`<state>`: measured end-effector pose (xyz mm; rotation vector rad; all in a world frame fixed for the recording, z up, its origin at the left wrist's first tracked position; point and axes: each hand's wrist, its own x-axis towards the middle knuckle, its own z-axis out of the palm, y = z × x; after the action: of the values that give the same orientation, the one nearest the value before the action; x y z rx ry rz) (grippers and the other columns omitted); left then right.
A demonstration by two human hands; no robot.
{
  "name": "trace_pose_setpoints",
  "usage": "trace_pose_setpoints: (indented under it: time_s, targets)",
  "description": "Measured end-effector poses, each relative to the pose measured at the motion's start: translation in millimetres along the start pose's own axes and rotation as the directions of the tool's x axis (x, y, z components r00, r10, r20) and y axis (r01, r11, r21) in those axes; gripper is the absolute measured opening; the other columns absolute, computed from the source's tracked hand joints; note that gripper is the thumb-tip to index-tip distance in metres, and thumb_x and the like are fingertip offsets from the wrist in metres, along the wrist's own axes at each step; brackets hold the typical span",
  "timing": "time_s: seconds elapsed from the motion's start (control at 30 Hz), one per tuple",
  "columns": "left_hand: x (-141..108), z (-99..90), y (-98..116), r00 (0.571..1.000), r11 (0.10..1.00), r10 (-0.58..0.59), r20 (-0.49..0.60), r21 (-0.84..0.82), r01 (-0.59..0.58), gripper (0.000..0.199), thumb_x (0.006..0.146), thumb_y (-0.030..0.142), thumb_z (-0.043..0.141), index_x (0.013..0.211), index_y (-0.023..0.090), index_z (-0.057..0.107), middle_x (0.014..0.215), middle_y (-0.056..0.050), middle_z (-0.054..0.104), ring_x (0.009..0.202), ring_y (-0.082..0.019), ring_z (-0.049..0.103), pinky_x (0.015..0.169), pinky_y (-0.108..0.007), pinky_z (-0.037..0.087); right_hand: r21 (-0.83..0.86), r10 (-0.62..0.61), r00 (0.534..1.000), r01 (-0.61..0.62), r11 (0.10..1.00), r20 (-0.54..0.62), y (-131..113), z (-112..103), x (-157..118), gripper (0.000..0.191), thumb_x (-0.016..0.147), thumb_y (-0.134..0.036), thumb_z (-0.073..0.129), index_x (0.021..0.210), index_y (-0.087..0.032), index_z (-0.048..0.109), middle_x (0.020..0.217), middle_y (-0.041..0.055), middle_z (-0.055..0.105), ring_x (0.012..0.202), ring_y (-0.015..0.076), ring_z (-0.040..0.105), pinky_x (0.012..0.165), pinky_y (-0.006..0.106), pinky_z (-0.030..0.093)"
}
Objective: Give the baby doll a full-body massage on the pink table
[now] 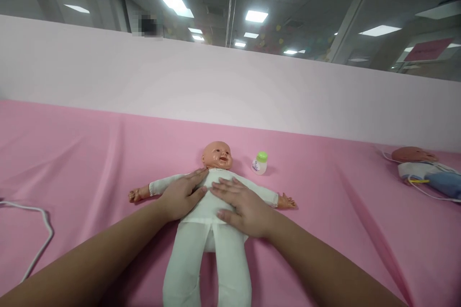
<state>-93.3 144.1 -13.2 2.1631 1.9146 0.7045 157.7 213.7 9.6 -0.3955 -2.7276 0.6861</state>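
Left hand [182, 196]: laid flat on the chest, fingers extended, gripping nothing. Right hand [247, 206]: likewise spread flat, apart from the left. Doll [203, 213]: white-clothed, on its back beneath both palms, arms outspread. Bottle [260, 164]: green-capped, upright beside the doll's head; a sideways sweep of the right hand could topple it. Pink sheet [90, 163]: creased, underneath; uneven pressure might skew doll and cloth together.
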Motion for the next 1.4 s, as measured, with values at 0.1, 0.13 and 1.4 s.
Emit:
trace_pose_setpoints:
  time_s: [0.1,0.13,1.4]
  targets:
    - [-0.1,0.1,-0.3,1.000,1.000,0.020,0.013,0.010,-0.020,0.071,0.105,0.056,0.035,0.161,0.012,0.041,0.166,-0.008,0.039,0.155,-0.025,0.036,0.130,-0.044,0.027,-0.054,0.138,0.990,-0.137,0.989,0.019,11.3,-6.2,3.5,0.073,0.102,-0.067,0.047,0.163,-0.029,0.036,0.173,0.0069,0.023,0.162,0.0318,0.018,0.131,0.059,0.014]
    - [0.1,0.2,-0.6,0.999,1.000,0.026,0.021,0.015,-0.027,0.071,0.105,0.056,0.034,0.161,0.012,0.041,0.166,-0.009,0.038,0.156,-0.025,0.035,0.130,-0.044,0.026,-0.059,0.172,0.985,-0.171,0.984,0.017,13.5,-6.9,3.8,0.075,0.102,-0.069,0.045,0.164,-0.029,0.034,0.174,0.0069,0.021,0.162,0.0319,0.017,0.131,0.059,0.014]
    - [8.4,-8.7,-10.6,0.997,0.989,0.070,0.014,0.130,-0.072,0.071,0.104,0.060,0.032,0.159,0.016,0.047,0.161,-0.009,0.046,0.149,-0.028,0.045,0.126,-0.044,0.035,0.005,-0.080,0.935,0.087,0.996,-0.345,0.7,0.2,-7.5,0.054,0.102,-0.055,0.052,0.146,-0.023,0.060,0.144,0.0113,0.066,0.138,0.0296,0.058,0.120,0.051,0.042]
